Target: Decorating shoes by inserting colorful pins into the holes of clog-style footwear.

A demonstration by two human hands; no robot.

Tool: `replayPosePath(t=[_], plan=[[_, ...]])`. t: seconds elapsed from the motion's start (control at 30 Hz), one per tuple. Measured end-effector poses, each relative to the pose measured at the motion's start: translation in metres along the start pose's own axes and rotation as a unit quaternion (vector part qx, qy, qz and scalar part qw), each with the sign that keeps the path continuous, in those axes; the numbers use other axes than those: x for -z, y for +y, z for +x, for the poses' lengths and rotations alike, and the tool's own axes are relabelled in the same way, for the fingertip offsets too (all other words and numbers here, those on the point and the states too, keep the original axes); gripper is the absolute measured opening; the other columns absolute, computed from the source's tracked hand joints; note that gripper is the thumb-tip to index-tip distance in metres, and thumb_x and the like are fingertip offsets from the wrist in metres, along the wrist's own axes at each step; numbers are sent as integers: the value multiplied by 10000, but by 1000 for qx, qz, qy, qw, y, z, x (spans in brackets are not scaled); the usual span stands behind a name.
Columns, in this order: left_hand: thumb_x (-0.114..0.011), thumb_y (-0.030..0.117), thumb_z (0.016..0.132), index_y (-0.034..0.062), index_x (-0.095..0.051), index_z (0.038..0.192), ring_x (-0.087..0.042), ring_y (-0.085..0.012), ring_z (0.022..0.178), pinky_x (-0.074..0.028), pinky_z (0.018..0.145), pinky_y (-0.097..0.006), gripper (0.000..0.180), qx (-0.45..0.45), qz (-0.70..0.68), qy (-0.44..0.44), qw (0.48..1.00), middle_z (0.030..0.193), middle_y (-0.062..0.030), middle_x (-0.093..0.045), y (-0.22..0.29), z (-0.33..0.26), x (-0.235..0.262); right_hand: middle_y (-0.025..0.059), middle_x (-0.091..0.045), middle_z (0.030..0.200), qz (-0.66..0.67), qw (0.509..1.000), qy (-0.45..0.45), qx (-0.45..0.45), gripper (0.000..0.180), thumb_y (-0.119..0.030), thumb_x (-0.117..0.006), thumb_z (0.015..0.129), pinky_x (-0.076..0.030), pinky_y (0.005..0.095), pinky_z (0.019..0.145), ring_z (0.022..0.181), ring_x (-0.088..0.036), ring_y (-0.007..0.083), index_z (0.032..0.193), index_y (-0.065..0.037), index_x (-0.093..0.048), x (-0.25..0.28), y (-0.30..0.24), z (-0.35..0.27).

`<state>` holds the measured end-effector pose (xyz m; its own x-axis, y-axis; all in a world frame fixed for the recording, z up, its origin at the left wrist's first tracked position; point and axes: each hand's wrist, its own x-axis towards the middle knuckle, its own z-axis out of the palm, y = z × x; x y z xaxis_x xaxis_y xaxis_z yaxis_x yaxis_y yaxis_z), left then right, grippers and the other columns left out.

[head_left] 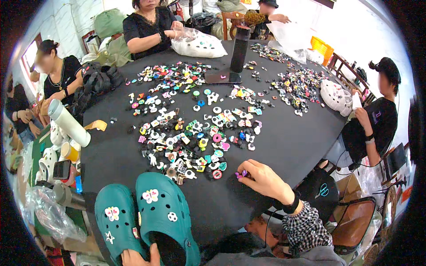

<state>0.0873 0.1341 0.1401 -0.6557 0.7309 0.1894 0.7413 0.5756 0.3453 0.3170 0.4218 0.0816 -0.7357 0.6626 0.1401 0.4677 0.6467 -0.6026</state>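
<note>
Pinching a small purple charm [243, 174] between closed fingertips, the right hand [262, 179] rests on the black table [288, 137] beside a heap of coloured charms [191, 137]. Two teal clogs [148, 217] lie at the near edge; the left hand [141, 256] grips the heel of one. Four other people sit around the table in a cluttered room.

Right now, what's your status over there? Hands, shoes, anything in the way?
Left hand gripping right teal clog. Right hand pinching purple charm. Loose charm pile just ahead on black table.
</note>
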Motion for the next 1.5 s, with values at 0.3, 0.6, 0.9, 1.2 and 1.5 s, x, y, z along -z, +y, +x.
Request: replayPosePath(t=[0.3,0.6,0.9,1.2,1.5], plan=[[-720,372,846,-47,-451,628,-508,-423,646,-399,581,-481,543,-32,-30,28,999,636,-233,-461,-4,7,-1,127,-622,920,-37,999,-33,-14,197,-73,-703,798,-546,343,677,808,-663,260,966,-9,-623,26,-25,14],[-689,247,876,-51,-614,964,-589,-402,853,-486,733,-434,319,-47,-23,60,997,929,-221,-606,6,6,21,139,-582,892,-56,997,-48,35,153,-91,-676,819,-502,395,736,824,-610,332,935,-34,-595,22,-28,58],[-687,83,787,-47,-280,1433,-510,-366,1241,-410,1053,-475,774,-54,-502,-62,861,1349,-264,-448,-19,-27,3,142,-564,1009,-50,998,-39,30,156,-82,-671,814,-497,411,794,921,-595,345,951,-49,-605,-1,-8,57],[-504,89,924,-79,-179,1485,-112,-300,1479,-63,1210,-403,670,73,-806,-142,570,1577,-184,-170,25,-13,9,132,-542,1050,-11,1000,-21,-3,161,-62,-679,798,-501,380,806,922,-589,320,948,-50,-622,4,-8,53],[-441,82,960,108,-321,1456,-430,-160,1180,-303,1005,-331,511,169,-867,-173,436,1316,-17,-447,31,4,-31,149,-588,976,20,999,25,36,171,-66,-687,805,-514,388,780,898,-608,335,955,-26,-615,-1,3,57]])
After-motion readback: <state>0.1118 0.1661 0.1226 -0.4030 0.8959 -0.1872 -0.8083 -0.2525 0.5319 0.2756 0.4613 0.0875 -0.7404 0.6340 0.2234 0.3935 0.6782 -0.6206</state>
